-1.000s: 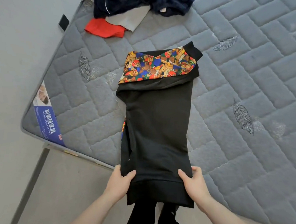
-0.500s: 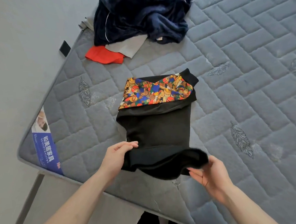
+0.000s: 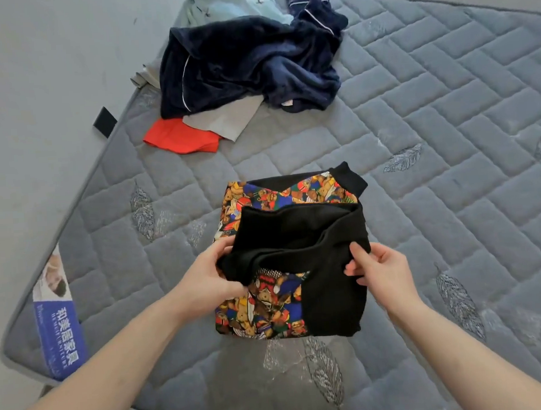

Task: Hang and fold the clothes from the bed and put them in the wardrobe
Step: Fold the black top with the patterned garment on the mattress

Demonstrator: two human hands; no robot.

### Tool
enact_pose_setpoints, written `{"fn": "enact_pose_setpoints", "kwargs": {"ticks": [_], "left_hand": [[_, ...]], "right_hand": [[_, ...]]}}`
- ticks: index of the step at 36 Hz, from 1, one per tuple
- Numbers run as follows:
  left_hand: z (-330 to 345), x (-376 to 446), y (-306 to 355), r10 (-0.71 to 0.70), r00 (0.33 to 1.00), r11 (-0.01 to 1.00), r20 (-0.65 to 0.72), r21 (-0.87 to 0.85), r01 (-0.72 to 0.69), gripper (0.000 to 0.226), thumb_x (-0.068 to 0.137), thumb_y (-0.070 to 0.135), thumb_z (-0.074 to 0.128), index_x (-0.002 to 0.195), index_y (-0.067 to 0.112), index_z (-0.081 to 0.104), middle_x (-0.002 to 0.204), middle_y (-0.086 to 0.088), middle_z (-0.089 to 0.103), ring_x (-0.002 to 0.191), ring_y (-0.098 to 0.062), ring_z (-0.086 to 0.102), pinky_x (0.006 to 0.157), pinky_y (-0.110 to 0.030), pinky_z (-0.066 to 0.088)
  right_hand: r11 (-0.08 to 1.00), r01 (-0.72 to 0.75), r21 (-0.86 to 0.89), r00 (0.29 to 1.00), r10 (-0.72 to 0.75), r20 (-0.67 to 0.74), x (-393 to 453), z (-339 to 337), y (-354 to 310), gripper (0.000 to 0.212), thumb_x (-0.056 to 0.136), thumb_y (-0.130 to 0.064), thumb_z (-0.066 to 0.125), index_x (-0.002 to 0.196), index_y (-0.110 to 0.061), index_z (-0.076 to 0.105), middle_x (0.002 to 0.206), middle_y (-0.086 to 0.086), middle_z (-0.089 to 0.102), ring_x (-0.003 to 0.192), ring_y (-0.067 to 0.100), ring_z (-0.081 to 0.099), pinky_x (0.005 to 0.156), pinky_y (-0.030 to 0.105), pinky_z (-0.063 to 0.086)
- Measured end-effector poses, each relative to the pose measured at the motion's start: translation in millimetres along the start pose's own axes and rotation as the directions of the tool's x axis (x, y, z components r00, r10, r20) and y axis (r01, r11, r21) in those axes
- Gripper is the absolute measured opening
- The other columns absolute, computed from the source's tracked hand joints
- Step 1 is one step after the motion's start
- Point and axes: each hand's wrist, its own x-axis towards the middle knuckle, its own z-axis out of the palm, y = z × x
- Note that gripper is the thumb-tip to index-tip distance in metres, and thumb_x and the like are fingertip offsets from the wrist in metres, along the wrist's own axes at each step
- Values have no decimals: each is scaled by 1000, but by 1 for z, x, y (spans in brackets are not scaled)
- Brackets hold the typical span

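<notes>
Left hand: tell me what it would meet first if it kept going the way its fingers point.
The left hand points right, already gripping the black sweatshirt. Going on, it would push into that folded black cloth, probably then toward the right hand.

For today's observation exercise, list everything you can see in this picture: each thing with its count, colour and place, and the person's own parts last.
black garment with teddy-bear print: 1, black with multicoloured panels, part folded on the near middle of the mattress
navy fleece garment: 1, dark blue with white piping, crumpled at the far side
light blue garment: 1, pale blue, behind the navy one
red garment: 1, red, left of centre, partly under a grey piece
grey piece: 1, light grey, under the navy garment's edge
mattress: 1, grey quilted, with leaf patterns
label: 1, blue and white, on the mattress's left corner
left hand: 1, grips the black fabric's left edge
right hand: 1, pinches its right edge
</notes>
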Motion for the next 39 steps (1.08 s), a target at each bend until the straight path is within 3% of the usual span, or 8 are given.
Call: {"fn": "enact_pose_setpoints", "kwargs": {"ticks": [6, 9, 14, 16, 20, 27, 33, 39], "left_hand": [[-19, 63, 43, 119, 959, 989, -259, 112, -92, 28, 82, 15, 83, 103, 29, 71, 89, 4, 74, 76, -9, 70, 74, -33, 55], [-27, 99, 61, 109, 947, 982, -304, 179, -55, 19, 88, 23, 77, 105, 26, 71, 89, 3, 73, 78, -13, 68, 78, -36, 56], [-33, 146, 59, 16, 947, 928, -320, 357, 104, 36, 94, 43, 66, 120, 18, 64, 93, 1, 69, 81, -17, 65, 63, -29, 46], [-32, 157, 49, -67, 946, 885, -317, 419, 203, 48, 95, 50, 62, 127, 15, 57, 107, -4, 67, 94, -22, 64, 73, -33, 49], [-32, 169, 26, -127, 926, 822, -357, 484, 299, 79, 86, 57, 70, 143, 11, 41, 136, -10, 55, 120, -30, 58, 99, -42, 51], [-30, 174, 9, -55, 871, 801, -488, 500, 330, 74, 87, 61, 67, 145, 20, 45, 146, -8, 47, 137, -33, 41, 109, -51, 42], [-33, 183, -11, -344, 864, 900, -369, 134, 415, 96, 82, 69, 67, 154, 16, 32, 152, -9, 48, 135, -31, 50, 110, -47, 44], [-35, 190, -25, -443, 842, 890, -308, -38, 454, 116, 59, 85, 73, 149, 19, 41, 142, -8, 58, 125, -31, 59, 106, -51, 48]], "right_hand": [[994, 106, -16, 986, -107, -131, 45, 13, -47, 35, 96, -34, 65, 68, -14, 64, 63, 5, 72, 74, 24, 72, 70, 37, 55], [990, 133, -47, 974, -139, -180, 73, 22, -66, 32, 94, -36, 65, 70, -15, 66, 63, 2, 73, 68, 17, 73, 75, 41, 58], [980, 50, -193, 980, -85, -182, 115, 39, -73, 28, 85, -45, 64, 80, -18, 70, 68, -4, 75, 70, 17, 74, 78, 45, 61], [932, -39, -361, 989, -16, -149, 127, 44, -65, 43, 73, -57, 63, 96, -22, 68, 88, 0, 77, 82, 26, 73, 79, 46, 61], [844, -120, -523, 992, 75, -105, 126, 58, -56, 76, 83, -48, 74, 142, -17, 36, 130, 11, 59, 109, 36, 64, 90, 48, 57], [710, 115, -695, 963, -251, -97, 130, 71, -38, 91, 85, -46, 75, 155, -31, 19, 160, 7, 16, 142, 35, 31, 110, 51, 39], [626, 133, -769, 978, -207, 1, 159, 67, -35, 121, 72, -68, 77, 160, -34, 1, 169, 4, -6, 156, 32, 1, 120, 59, 24], [813, -42, -580, 999, 43, -12, 190, 63, -31, 138, 57, -73, 83, 161, -33, 1, 167, 7, 18, 150, 34, 29, 119, 52, 32]]}}
